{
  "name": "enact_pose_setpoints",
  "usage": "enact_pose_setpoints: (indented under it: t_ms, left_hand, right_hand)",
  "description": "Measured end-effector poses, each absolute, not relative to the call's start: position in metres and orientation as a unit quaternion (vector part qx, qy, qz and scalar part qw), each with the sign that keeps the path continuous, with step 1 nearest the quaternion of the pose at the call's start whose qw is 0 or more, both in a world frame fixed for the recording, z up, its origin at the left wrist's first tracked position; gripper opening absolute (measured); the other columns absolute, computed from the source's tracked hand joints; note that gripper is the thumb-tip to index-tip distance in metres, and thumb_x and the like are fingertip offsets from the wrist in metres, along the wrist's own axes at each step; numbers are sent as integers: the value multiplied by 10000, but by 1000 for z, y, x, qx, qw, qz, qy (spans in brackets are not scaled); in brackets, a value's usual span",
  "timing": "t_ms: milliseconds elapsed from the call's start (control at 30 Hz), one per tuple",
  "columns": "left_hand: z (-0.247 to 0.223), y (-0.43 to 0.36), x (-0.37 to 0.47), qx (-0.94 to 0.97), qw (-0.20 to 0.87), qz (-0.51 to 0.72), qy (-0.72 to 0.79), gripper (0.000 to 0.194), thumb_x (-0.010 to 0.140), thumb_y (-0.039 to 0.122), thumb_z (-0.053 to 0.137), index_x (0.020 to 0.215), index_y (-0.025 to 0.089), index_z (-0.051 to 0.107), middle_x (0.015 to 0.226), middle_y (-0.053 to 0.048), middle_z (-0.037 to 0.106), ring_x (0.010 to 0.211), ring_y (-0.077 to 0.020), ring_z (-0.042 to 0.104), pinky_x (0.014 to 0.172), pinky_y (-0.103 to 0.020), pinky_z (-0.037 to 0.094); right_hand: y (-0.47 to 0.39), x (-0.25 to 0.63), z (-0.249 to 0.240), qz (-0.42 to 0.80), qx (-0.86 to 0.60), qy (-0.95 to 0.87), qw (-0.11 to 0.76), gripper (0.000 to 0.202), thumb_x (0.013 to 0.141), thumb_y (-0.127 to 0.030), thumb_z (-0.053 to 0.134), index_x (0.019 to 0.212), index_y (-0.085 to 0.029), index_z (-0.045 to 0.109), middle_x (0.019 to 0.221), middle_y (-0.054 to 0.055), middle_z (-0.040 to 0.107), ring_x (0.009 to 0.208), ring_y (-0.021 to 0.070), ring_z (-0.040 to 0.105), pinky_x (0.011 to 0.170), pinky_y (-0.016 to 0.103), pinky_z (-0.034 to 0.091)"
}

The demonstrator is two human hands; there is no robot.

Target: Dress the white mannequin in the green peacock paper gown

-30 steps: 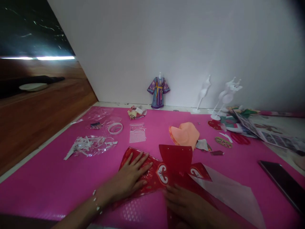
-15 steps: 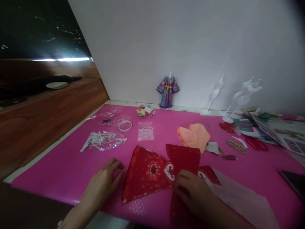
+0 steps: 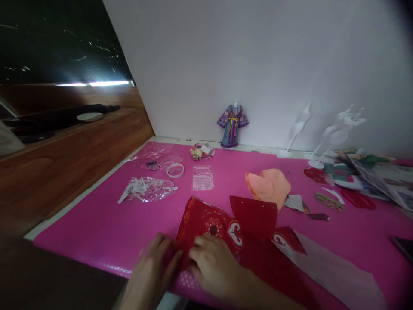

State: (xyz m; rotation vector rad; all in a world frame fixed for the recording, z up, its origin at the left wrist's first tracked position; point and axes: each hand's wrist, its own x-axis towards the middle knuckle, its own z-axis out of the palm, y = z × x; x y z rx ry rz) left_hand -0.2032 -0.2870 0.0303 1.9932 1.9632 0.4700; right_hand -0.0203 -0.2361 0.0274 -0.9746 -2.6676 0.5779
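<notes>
A red printed piece of doll-dress fabric lies spread at the table's near edge, with a white scroll motif and a floral medallion. At its near left corner, my left hand has fingers and thumb bent together on the edge. My right hand rests over the printed panel, fingers curled down onto the cloth close to my left hand. Both sets of fingertips are partly hidden. Sheer pale fabric trails out to the right from the red piece. Just behind lies a folded peach cloth.
A pink mat covers the table. A plastic bag of white scraps, a tape roll and a pearl sticker sheet lie left of centre. A dressed doll form and white mannequins stand along the wall.
My right hand has moved left from the middle of the red fabric to its near left corner. My left hand has come in to the same corner. The view has shifted slightly.
</notes>
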Motion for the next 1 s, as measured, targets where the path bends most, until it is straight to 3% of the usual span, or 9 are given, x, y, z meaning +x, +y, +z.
enact_pose_setpoints:
  t_ms: [133,333,500,867,1000]
  left_hand:
    - [23,-285,-199,730,129,141,657,176,918,315,485,828,227,607,894,-59,614,825,-236,593,739,-379,464]
    - [13,-284,-202,736,101,147,653,134,901,333,530,891,245,630,931,-58,624,866,-255,595,770,-417,456]
    - [8,-285,-208,740,111,155,645,147,908,359,518,939,265,627,988,-54,623,888,-248,604,786,-412,462]
    - [2,-282,-215,758,102,168,622,211,903,415,506,989,282,644,995,-58,647,875,-247,636,770,-402,500]
    - [14,-278,-216,746,147,168,628,261,910,454,468,979,289,659,1001,-51,645,900,-246,633,807,-400,503]
  right_hand:
    - [-232,-20,25,191,-328,-918,118,103,836,-172,530,821,-172,632,872,48,637,805,189,583,704,306,429]
    - [-231,25,43,259,-373,-874,170,155,898,-160,424,799,-187,541,855,39,591,779,172,524,697,300,397]
    - [-238,86,40,309,-467,-797,225,219,957,-250,325,780,-221,450,788,29,571,698,165,527,631,287,409]
    - [-252,218,3,160,-723,-623,252,271,888,-459,375,731,-261,473,647,56,611,575,231,579,555,366,448]
    - [-259,233,17,221,-742,-569,278,318,884,-524,404,790,-248,532,703,50,636,642,230,604,567,338,473]
